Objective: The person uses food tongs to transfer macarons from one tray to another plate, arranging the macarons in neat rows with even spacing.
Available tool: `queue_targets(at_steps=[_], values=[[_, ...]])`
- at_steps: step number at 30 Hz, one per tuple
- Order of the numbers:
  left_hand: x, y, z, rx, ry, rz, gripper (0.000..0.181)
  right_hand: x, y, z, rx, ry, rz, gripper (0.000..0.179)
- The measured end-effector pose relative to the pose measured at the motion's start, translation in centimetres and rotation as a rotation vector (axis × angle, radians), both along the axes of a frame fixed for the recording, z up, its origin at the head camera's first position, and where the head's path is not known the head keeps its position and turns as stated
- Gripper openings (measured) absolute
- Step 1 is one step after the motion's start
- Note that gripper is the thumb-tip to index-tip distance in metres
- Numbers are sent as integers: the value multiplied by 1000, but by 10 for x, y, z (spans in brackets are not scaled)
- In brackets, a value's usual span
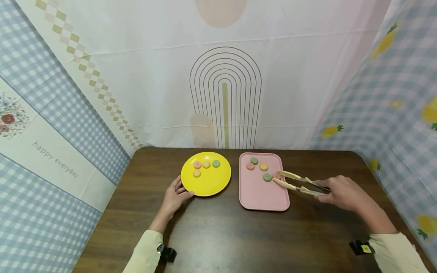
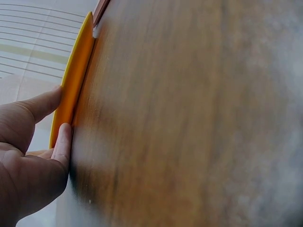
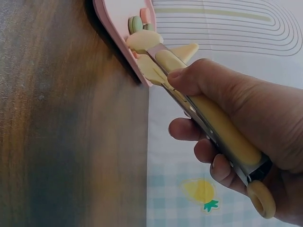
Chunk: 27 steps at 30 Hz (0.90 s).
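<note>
My left hand (image 1: 175, 198) holds the rim of a yellow plate (image 1: 209, 184), thumb at the near edge and fingers at the left side. On that plate lie a pink macaron (image 1: 197, 165), a green one and two yellow ones. In my right hand (image 1: 345, 192) is a pair of cream-tipped tongs (image 3: 227, 130), gripped around the handles. Their tips are spread over the right side of a pink tray (image 1: 263, 199), one on each side of a pink macaron (image 1: 276, 176). A green macaron (image 1: 267, 177) sits just left of the tips.
Farther back on the tray are another green macaron (image 1: 254, 160), a second pink one (image 1: 250, 166) and a yellow one (image 1: 263, 167). Plate and tray stand side by side on a dark wooden table (image 1: 239, 239). A patterned cloth (image 1: 290, 94) hangs behind its far edge.
</note>
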<state>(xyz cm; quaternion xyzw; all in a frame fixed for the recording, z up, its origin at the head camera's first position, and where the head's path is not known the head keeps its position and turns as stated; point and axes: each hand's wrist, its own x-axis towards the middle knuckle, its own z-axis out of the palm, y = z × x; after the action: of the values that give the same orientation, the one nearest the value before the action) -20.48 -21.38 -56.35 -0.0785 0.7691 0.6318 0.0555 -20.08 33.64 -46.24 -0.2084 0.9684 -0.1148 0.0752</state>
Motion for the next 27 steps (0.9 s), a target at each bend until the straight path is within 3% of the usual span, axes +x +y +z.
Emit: queue_targets(at_steps=[10,18,27], values=[[0,0,0,-6,10,-6,92,6,2,-9,-54,92,-38,54],[0,-1,0,-22,3,-7,92,2,-12,-6,-98,190,-37,54],[-1,-1,1,0,3,-8,94,-10,-43,1,-170,182,-5,51]])
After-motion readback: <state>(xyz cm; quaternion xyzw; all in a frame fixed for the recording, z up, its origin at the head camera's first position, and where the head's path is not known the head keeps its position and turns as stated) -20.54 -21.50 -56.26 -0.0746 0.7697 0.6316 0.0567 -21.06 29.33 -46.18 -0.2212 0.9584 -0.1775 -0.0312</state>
